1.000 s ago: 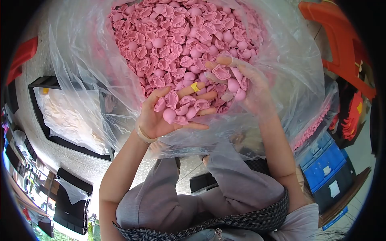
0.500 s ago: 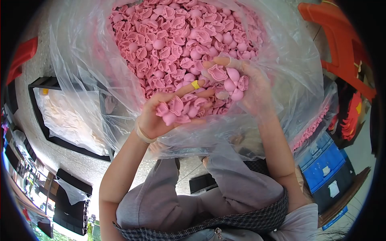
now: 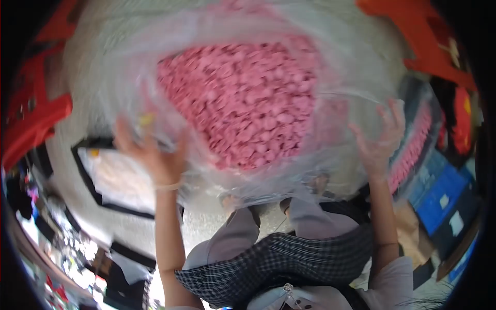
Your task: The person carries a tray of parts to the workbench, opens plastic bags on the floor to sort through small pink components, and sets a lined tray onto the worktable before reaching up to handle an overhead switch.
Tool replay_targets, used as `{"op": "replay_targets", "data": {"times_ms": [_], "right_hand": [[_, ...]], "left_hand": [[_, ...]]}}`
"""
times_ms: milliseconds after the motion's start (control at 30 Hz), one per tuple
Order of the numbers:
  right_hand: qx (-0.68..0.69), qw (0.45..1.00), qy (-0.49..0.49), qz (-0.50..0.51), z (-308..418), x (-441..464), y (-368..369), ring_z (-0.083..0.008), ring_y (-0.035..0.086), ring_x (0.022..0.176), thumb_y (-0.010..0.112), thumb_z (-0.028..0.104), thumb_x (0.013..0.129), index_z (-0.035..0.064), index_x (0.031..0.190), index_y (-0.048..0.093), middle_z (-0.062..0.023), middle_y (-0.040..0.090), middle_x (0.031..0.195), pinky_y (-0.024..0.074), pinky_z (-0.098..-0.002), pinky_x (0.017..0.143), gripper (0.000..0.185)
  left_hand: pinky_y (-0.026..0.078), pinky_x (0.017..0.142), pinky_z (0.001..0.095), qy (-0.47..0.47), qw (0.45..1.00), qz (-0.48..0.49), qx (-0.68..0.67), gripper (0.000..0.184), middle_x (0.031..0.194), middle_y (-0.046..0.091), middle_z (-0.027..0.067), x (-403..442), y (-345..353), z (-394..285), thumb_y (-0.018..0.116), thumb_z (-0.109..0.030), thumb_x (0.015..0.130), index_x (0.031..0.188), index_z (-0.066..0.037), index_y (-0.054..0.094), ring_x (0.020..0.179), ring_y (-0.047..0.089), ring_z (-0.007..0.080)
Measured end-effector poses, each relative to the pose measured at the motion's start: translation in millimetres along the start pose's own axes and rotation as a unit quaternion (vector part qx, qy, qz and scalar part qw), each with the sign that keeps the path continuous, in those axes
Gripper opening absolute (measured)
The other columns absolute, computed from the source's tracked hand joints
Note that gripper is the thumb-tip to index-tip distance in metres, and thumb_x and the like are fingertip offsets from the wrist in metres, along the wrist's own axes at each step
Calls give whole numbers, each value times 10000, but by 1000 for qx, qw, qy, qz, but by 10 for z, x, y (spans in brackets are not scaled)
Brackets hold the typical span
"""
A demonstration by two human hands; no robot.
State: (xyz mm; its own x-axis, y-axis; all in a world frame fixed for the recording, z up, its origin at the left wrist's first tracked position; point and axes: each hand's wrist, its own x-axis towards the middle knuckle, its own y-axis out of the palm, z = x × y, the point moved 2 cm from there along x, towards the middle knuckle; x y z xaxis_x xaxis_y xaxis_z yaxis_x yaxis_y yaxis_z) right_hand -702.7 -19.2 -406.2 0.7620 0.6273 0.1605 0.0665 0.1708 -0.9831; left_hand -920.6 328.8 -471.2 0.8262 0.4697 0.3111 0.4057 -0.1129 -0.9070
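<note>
A large clear plastic bag [image 3: 341,170] lies spread before me, holding a heap of small pink moulded pieces [image 3: 243,103]. Over the left side of the bag is my left hand [image 3: 157,155], blurred, with fingers spread and no piece visible in it. A yellow band [image 3: 147,119] wraps one of its fingers. My right hand [image 3: 381,139] is at the bag's right side, fingers apart and curved. Whether either hand touches the plastic, I cannot tell.
To the left sits a black crate [image 3: 93,181] lined with pale sheeting. Another bag of pink pieces [image 3: 413,147] lies on the right, near a blue box [image 3: 439,199]. Red plastic stools [image 3: 41,126] and an orange one [image 3: 418,39] stand at the sides.
Both hands held pink pieces over the heap and now show none. They have moved apart, left and right, to the bag's sides. The view has shifted and blurred.
</note>
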Motion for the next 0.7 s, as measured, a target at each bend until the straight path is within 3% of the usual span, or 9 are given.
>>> {"op": "replay_targets", "data": {"times_ms": [133,167,200,333,367,433,500,567,700], "right_hand": [[0,962,272,37,-1298,-604,-279,-308,376,1302,811,346,702,-42,1419,270,-228,404,1386,285,-387,1092,979],[116,953,267,84,-1386,-745,-127,-293,413,1267,752,328,763,-26,1405,315,-211,443,1354,319,-394,1061,853],[235,924,272,131,-1475,-889,15,-279,450,1232,692,309,824,-9,1390,359,-195,481,1322,354,-401,1031,730],[477,763,347,265,-1193,-761,-771,-240,558,1076,621,271,882,58,1410,384,-141,590,1203,423,-400,953,616],[546,643,445,301,-1116,-554,-1249,-230,581,891,631,226,841,82,1358,465,-127,617,988,457,-388,779,562],[510,710,379,304,-869,-552,-1655,-240,604,667,630,171,780,95,1222,596,-108,626,748,484,-381,558,449],[359,864,217,279,-556,-666,-1965,-284,611,627,595,140,757,81,1109,626,-106,600,719,482,-400,513,358],[366,851,280,252,-335,-888,-2485,-306,633,670,579,132,754,78,1030,620,-116,605,772,494,-420,526,285],[406,765,463,188,66,-1427,-3710,-301,661,756,572,152,781,70,901,641,-130,620,886,522,-428,575,161]], "left_hand": [[284,1073,539,-55,997,-20,56,1171,1451,221,273,333,382,349,879,-433,597,1433,34,206,1335,251,402],[321,1066,511,-171,972,-2,-161,1181,1450,228,255,318,648,248,882,-361,622,1451,34,141,1328,278,358],[339,1066,479,-221,958,127,-134,1185,1481,183,236,309,808,218,873,-277,650,1464,27,68,1324,302,327],[326,1068,409,-278,835,334,-339,675,1417,378,210,187,636,-573,615,-197,876,1421,45,298,1279,408,283],[327,1067,405,-318,800,353,-366,645,1415,387,199,238,435,-1010,595,-200,884,1413,43,318,1278,410,271],[328,1065,395,-401,726,393,-396,590,1411,404,179,164,-163,-1745,555,-206,898,1396,40,358,1277,413,247],[299,1081,397,-387,686,431,-442,712,1383,448,155,-106,-636,-2264,544,-248,912,1476,-17,174,1229,469,261],[300,1076,440,-415,670,473,-394,672,1368,464,155,-213,-1377,-2947,510,-321,922,1459,-24,236,1239,460,268],[412,893,392,-546,535,474,-437,757,1221,530,116,45,-2784,-3863,576,-535,829,1383,-49,402,1015,512,237]]}}
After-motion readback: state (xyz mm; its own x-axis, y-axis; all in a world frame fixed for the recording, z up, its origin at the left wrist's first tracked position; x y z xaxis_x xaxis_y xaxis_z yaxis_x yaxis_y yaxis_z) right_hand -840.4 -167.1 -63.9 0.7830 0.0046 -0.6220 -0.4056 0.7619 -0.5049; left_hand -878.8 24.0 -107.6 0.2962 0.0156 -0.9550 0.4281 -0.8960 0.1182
